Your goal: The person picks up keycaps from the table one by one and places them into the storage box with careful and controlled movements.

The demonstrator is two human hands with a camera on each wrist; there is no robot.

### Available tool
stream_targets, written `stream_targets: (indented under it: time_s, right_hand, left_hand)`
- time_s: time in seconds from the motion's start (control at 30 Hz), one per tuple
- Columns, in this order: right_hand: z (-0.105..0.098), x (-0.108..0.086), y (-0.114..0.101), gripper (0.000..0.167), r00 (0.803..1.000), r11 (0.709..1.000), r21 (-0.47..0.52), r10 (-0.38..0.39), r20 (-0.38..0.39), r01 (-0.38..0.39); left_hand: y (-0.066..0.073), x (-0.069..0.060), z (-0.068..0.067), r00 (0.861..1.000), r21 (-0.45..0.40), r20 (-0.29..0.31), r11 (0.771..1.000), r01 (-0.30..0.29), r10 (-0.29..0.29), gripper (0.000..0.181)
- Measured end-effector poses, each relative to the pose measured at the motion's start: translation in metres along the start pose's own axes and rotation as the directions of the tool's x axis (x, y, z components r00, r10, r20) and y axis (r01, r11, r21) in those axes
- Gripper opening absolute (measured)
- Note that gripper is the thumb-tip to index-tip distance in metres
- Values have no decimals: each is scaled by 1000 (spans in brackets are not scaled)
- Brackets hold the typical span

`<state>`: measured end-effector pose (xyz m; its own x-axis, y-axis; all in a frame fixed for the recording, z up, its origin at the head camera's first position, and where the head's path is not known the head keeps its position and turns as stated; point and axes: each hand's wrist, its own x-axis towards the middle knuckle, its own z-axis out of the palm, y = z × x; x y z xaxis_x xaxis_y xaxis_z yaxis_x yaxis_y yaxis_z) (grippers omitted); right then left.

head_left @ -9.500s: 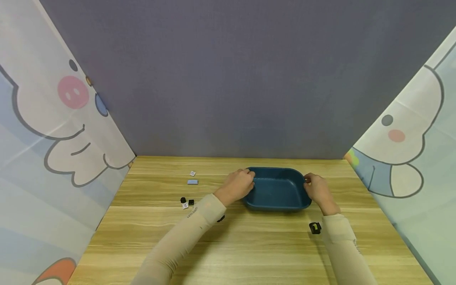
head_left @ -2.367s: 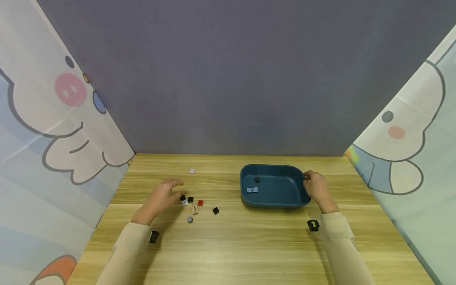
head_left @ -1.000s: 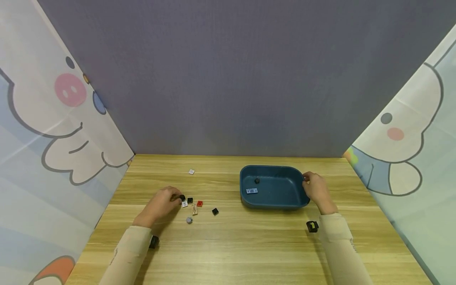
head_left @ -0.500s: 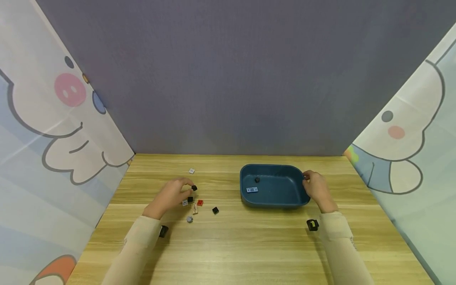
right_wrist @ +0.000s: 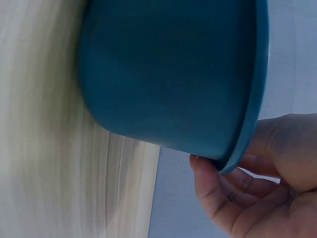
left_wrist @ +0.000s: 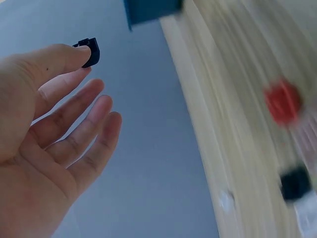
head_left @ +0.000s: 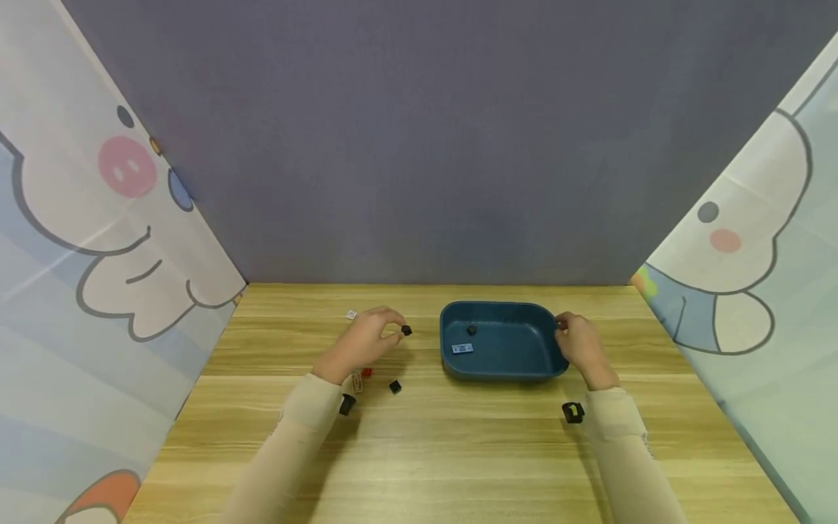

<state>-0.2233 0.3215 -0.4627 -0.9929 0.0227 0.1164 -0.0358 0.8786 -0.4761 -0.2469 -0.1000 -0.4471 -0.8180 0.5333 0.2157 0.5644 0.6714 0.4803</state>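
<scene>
Between thumb and index finger, my left hand (head_left: 361, 345) pinches a small black block (head_left: 406, 330), held above the table left of the blue plastic bin (head_left: 513, 358). In the left wrist view the block (left_wrist: 93, 52) shows a notched edge, and the other fingers are spread loosely. My right hand (head_left: 585, 351) grips the bin's right rim; in the right wrist view its thumb and fingers (right_wrist: 207, 186) hold the lip from both sides. Inside the bin lie a light-blue printed tile (head_left: 462, 348) and a small dark piece (head_left: 471, 330).
Small pieces lie on the wooden table (head_left: 458, 451): a white tile (head_left: 351, 315), a red piece (head_left: 366, 372), a beige printed tile (head_left: 356, 383) and a black piece (head_left: 396, 387). My left arm hides others. A grey panel (head_left: 419, 145) stands behind.
My left hand reached the cluster of pieces, picked up the black block and carried it right toward the bin. Earlier, the bin gained the light-blue tile and a dark piece. My right hand stays put.
</scene>
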Motion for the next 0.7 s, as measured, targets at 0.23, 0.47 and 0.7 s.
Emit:
stream_targets:
  time_s: [0.23,0.47,0.7]
  right_hand:
    - [0,-1,2,31,1000,1000,-8,1,7,-1]
    - [0,-2,1,30,1000,1000,-4,2,-1,-2]
    - [0,-2,0,29,1000,1000,-8,4,-8,-4]
  left_hand:
    - [26,28,18,995,-34,26,995,-96,97,22]
    - [47,45,37,985,-40,74,987,-154,157,22]
    - [63,51,42,975,-80,80,976,-203,209,25]
